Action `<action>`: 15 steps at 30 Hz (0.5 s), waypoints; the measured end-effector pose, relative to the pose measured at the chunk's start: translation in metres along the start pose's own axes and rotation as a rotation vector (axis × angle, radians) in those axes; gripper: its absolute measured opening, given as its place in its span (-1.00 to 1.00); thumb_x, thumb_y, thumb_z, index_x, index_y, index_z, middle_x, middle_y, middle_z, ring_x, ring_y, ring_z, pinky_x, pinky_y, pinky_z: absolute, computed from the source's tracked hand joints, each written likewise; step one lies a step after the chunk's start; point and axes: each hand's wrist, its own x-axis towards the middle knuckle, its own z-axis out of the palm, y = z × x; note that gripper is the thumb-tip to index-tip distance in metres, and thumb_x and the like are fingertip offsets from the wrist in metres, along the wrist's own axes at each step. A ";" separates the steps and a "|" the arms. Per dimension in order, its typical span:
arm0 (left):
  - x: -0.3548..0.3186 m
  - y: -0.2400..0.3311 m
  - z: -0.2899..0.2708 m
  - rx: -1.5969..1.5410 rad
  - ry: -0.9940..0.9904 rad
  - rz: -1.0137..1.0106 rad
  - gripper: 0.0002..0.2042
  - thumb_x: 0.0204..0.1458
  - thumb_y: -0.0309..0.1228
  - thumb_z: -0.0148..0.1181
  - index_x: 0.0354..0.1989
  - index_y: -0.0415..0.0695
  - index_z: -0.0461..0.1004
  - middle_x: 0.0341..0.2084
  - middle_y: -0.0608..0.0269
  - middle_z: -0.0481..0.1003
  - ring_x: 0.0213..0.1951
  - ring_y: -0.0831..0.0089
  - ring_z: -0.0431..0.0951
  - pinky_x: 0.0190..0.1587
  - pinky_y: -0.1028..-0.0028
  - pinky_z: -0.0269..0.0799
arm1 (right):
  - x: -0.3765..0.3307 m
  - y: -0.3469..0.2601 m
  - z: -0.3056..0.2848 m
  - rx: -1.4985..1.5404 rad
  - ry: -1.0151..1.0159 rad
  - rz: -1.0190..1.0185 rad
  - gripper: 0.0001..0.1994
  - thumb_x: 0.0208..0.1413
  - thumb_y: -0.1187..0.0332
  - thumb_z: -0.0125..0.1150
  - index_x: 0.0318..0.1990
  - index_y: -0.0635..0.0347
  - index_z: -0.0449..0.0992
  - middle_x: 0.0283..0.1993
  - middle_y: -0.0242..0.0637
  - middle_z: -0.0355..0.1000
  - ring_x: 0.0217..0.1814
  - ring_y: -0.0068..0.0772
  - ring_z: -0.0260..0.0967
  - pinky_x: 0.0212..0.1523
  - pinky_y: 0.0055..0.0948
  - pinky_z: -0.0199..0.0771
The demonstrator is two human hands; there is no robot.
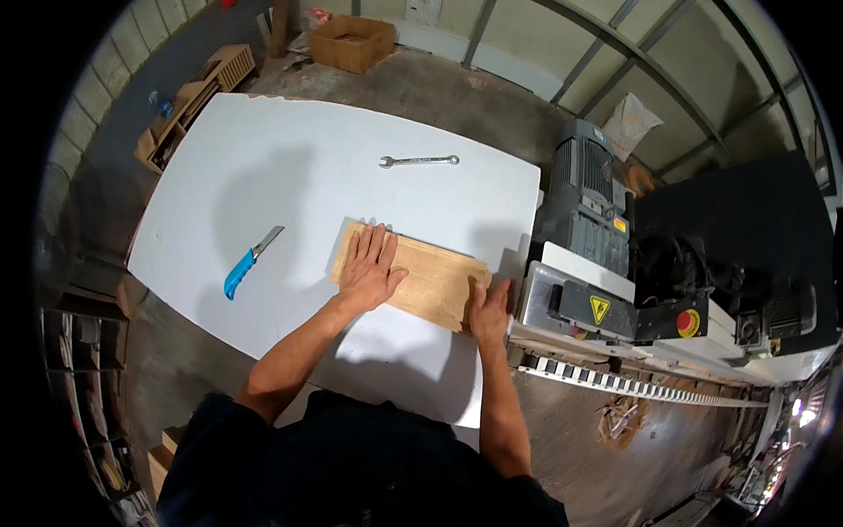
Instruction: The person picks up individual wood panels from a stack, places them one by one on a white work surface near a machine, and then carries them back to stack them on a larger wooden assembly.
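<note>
A flat, rectangular wooden board lies on the white tabletop, slightly slanted, its right end toward the machine. My left hand rests flat on the board's left part, fingers stretched out and pointing away from me. At the board's right end, my right hand touches the edge with its thumb on the wood and its fingers along the outer side; the thumb and fingers are apart. To the left lies a utility knife with a blue handle and its blade out. A metal combination wrench lies farther back on the table.
A grey machine with a motor, a yellow warning sign and a red stop button stands close on the right. A cardboard box sits on the floor behind the table. Shelves stand at the lower left.
</note>
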 end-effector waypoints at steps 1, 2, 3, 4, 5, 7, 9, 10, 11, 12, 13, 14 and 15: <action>0.000 -0.001 0.001 -0.008 0.011 -0.014 -0.33 0.14 0.00 -0.16 0.29 -0.26 0.04 0.31 -0.14 -0.07 0.35 -0.03 -0.20 0.34 0.05 -0.39 | -0.005 0.006 -0.005 0.055 -0.006 0.021 -0.18 0.17 -0.12 -0.13 0.28 0.53 -0.09 0.29 0.35 -0.05 0.37 0.19 -0.10 0.34 -0.18 -0.09; 0.001 0.000 0.003 0.004 0.020 0.001 -0.33 0.14 0.00 -0.17 0.29 -0.26 0.03 0.31 -0.14 -0.07 0.35 -0.02 -0.20 0.34 0.06 -0.39 | -0.009 0.015 -0.006 0.114 -0.008 0.058 -0.18 0.17 -0.11 -0.12 0.27 0.54 -0.08 0.26 0.37 0.00 0.33 0.22 -0.01 0.30 -0.20 0.01; 0.001 0.001 0.005 0.016 0.028 0.015 -0.33 0.14 0.01 -0.18 0.29 -0.25 0.03 0.31 -0.13 -0.07 0.35 -0.02 -0.21 0.34 0.06 -0.40 | -0.008 0.022 -0.001 0.111 0.083 0.008 -0.20 0.11 -0.06 0.03 0.23 0.54 0.04 0.21 0.34 0.10 0.26 0.19 0.10 0.24 -0.18 0.12; -0.001 0.000 0.006 0.017 0.023 0.012 -0.33 0.14 0.01 -0.18 0.29 -0.25 0.03 0.31 -0.13 -0.07 0.35 -0.02 -0.21 0.34 0.06 -0.40 | -0.007 0.020 0.001 0.112 0.077 0.010 -0.20 0.11 -0.06 0.03 0.23 0.54 0.04 0.21 0.34 0.10 0.26 0.19 0.10 0.24 -0.18 0.12; -0.001 -0.001 0.005 0.026 0.017 0.008 -0.33 0.14 0.01 -0.19 0.29 -0.25 0.02 0.31 -0.13 -0.07 0.35 -0.01 -0.21 0.34 0.06 -0.40 | -0.001 0.014 0.003 0.157 0.111 -0.008 -0.23 0.07 -0.04 0.12 0.18 0.52 0.13 0.17 0.31 0.15 0.22 0.19 0.15 0.21 -0.17 0.16; -0.002 -0.002 0.005 0.041 0.006 0.009 -0.33 0.14 0.01 -0.19 0.30 -0.25 0.02 0.31 -0.12 -0.07 0.36 -0.01 -0.22 0.34 0.06 -0.40 | 0.014 0.001 0.009 0.158 0.228 -0.037 -0.38 -0.08 0.09 0.35 -0.01 0.49 0.39 -0.07 0.13 0.39 -0.05 0.00 0.38 -0.01 -0.25 0.37; 0.001 0.002 0.003 0.050 0.008 0.001 -0.33 0.14 0.01 -0.20 0.30 -0.25 0.01 0.31 -0.12 -0.07 0.36 0.00 -0.22 0.34 0.06 -0.40 | 0.029 0.010 0.018 0.309 0.192 0.029 -0.45 -0.03 0.10 0.32 -0.09 0.48 0.45 -0.19 0.03 0.45 -0.19 -0.17 0.40 -0.12 -0.33 0.40; 0.001 0.002 0.003 0.052 0.006 0.000 -0.33 0.14 0.01 -0.20 0.30 -0.25 0.01 0.31 -0.12 -0.07 0.36 0.00 -0.22 0.34 0.06 -0.40 | 0.033 0.011 0.021 0.451 0.133 0.083 -0.52 0.01 0.11 0.28 -0.16 0.47 0.50 -0.32 -0.06 0.50 -0.32 -0.34 0.42 -0.22 -0.41 0.42; 0.001 0.003 0.003 0.049 0.010 -0.009 -0.33 0.14 0.00 -0.20 0.30 -0.25 0.01 0.31 -0.12 -0.08 0.36 0.00 -0.23 0.34 0.06 -0.40 | 0.033 0.012 0.027 0.587 0.221 0.027 -0.64 0.02 0.22 0.28 -0.25 0.46 0.54 -0.48 -0.26 0.50 -0.46 -0.52 0.34 -0.35 -0.49 0.39; 0.000 0.003 0.002 0.045 0.014 -0.019 -0.33 0.14 0.00 -0.20 0.30 -0.25 0.01 0.31 -0.12 -0.08 0.36 0.00 -0.23 0.34 0.06 -0.40 | 0.032 0.014 0.029 0.589 0.220 0.028 -0.64 0.02 0.22 0.28 -0.25 0.46 0.54 -0.48 -0.26 0.50 -0.46 -0.52 0.34 -0.35 -0.49 0.39; 0.000 0.003 0.001 0.044 0.023 -0.022 -0.33 0.14 0.00 -0.20 0.30 -0.25 0.01 0.31 -0.12 -0.08 0.36 0.00 -0.23 0.34 0.06 -0.40 | 0.034 0.015 0.029 0.528 0.228 0.073 -0.67 0.04 0.26 0.24 -0.24 0.46 0.54 -0.44 -0.25 0.50 -0.43 -0.50 0.36 -0.31 -0.49 0.40; -0.001 0.002 0.001 0.044 0.007 -0.023 -0.33 0.14 0.00 -0.20 0.30 -0.25 0.01 0.31 -0.12 -0.08 0.36 0.00 -0.23 0.34 0.06 -0.40 | 0.037 0.016 0.029 0.466 0.238 0.118 -0.70 0.06 0.30 0.21 -0.24 0.45 0.54 -0.39 -0.25 0.51 -0.39 -0.48 0.37 -0.27 -0.49 0.40; -0.001 0.002 0.001 0.045 -0.010 -0.023 -0.33 0.14 -0.01 -0.20 0.30 -0.25 0.01 0.31 -0.11 -0.08 0.36 0.00 -0.23 0.34 0.06 -0.40 | 0.038 0.016 0.029 0.466 0.240 0.107 -0.70 0.06 0.30 0.21 -0.24 0.45 0.54 -0.39 -0.25 0.51 -0.39 -0.48 0.37 -0.27 -0.49 0.40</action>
